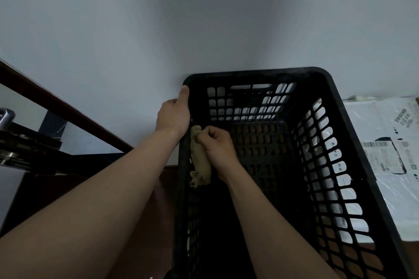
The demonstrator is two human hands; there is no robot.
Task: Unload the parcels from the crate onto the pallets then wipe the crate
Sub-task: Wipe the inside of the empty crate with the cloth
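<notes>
A black plastic crate [344,102] with latticed walls stands against the wall, with nothing but my hand and a cloth inside it. My left hand [173,114] grips the crate's left rim near the far corner, thumb over the edge. My right hand [217,142] is inside the crate and grips a crumpled beige cloth [200,161], holding it against the inner face of the left wall. White plastic parcels [390,147] with printed shipping labels lie flat outside the crate on the right.
A pale wall [204,18] rises right behind the crate. A dark wooden handrail [59,99] runs diagonally at the left, with dark metal fittings [13,142] below it. Brown floor [147,222] shows left of the crate.
</notes>
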